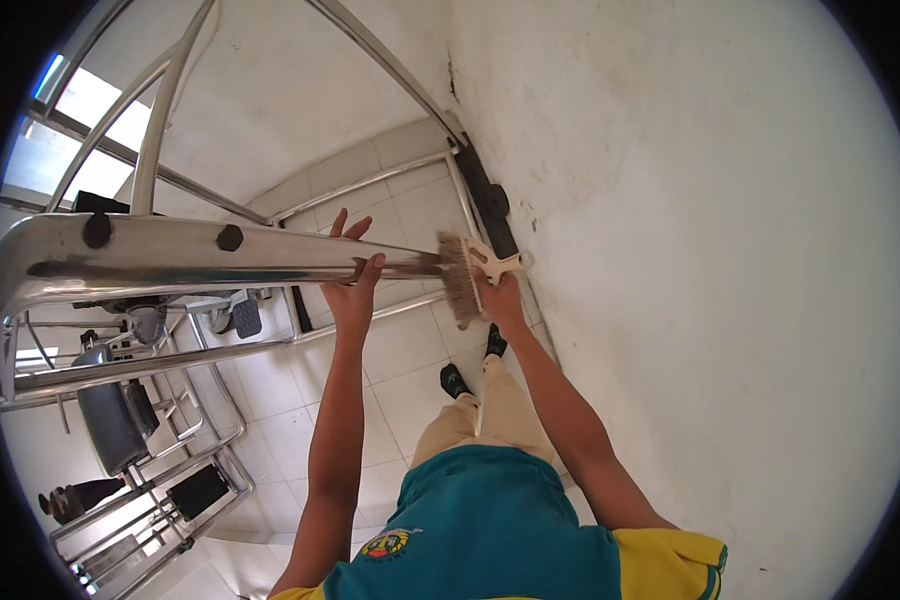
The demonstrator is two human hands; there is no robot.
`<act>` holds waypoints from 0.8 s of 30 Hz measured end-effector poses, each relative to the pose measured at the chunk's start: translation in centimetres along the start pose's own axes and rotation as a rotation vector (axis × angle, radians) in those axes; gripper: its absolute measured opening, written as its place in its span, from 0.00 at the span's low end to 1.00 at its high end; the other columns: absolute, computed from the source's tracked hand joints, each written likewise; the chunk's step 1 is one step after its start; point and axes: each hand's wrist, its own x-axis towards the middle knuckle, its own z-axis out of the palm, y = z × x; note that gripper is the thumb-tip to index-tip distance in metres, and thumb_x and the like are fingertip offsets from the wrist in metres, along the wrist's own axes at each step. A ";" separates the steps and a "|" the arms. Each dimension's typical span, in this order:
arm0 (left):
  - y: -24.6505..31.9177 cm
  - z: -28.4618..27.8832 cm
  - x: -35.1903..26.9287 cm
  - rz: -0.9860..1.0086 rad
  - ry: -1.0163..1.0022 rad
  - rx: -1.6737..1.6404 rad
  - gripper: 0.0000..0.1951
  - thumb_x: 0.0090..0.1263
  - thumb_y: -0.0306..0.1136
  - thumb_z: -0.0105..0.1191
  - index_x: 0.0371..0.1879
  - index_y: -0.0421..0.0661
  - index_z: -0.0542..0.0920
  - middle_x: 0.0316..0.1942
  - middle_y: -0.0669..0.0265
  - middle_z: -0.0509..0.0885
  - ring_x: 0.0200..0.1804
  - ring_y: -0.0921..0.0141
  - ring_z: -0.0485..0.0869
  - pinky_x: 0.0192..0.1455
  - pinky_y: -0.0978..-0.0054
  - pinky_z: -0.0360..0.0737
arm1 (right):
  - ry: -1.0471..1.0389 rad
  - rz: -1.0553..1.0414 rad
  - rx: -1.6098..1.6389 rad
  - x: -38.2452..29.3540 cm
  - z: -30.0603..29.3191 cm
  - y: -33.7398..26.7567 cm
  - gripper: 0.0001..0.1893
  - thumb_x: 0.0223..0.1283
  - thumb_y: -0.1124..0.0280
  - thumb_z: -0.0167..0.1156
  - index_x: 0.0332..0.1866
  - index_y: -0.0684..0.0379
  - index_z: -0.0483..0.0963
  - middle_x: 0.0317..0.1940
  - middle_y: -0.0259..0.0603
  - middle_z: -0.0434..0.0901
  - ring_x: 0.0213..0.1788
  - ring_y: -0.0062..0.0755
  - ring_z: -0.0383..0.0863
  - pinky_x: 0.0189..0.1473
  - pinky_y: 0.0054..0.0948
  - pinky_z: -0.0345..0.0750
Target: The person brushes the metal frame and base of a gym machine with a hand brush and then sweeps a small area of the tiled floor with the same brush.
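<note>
A wide brush with brownish bristles and a cream plastic handle (pixel 495 259) is in my right hand (pixel 501 300), thumb and fingers around the handle. Its bristles meet the far end of a thick, shiny metal tube (pixel 165 251), part of a frame. My left hand (pixel 352 281) grasps the same tube nearer its middle, the thumb on the near side and two fingertips showing above. Dark round knobs or bolt heads (pixel 229 238) sit on the tube to the left of my left hand.
A plastered wall (pixel 682 262) rises close on the right. Lower metal bars (pixel 375 180) run near the tiled floor (pixel 405 352). Padded equipment with a dark cushion (pixel 111 420) stands at the left, and a person (pixel 79 499) is at the lower left. A black bar (pixel 487 199) lies along the wall.
</note>
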 end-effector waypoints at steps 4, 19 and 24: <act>-4.4 0.9 -3.3 -0.056 0.003 -0.103 0.40 0.57 0.27 0.64 0.69 0.39 0.58 0.65 0.54 0.70 0.65 0.63 0.70 0.67 0.67 0.67 | -0.105 -0.110 0.209 -2.7 0.4 -2.9 0.20 0.63 0.60 0.62 0.50 0.67 0.75 0.39 0.39 0.82 0.37 0.24 0.79 0.39 0.28 0.76; -40.1 7.0 -11.1 -0.332 -0.399 0.104 0.37 0.57 0.28 0.68 0.65 0.37 0.63 0.64 0.52 0.71 0.69 0.61 0.66 0.73 0.65 0.58 | 0.133 -0.172 0.006 16.3 -1.4 31.5 0.18 0.63 0.63 0.61 0.45 0.70 0.78 0.35 0.43 0.83 0.37 0.28 0.79 0.40 0.29 0.75; -50.3 12.6 -11.7 -0.107 -0.428 -0.012 0.25 0.57 0.31 0.69 0.52 0.39 0.75 0.55 0.57 0.79 0.61 0.64 0.74 0.62 0.64 0.72 | 0.207 -0.139 -0.364 25.8 -4.1 45.2 0.19 0.62 0.62 0.61 0.45 0.71 0.77 0.33 0.51 0.83 0.37 0.40 0.83 0.40 0.34 0.76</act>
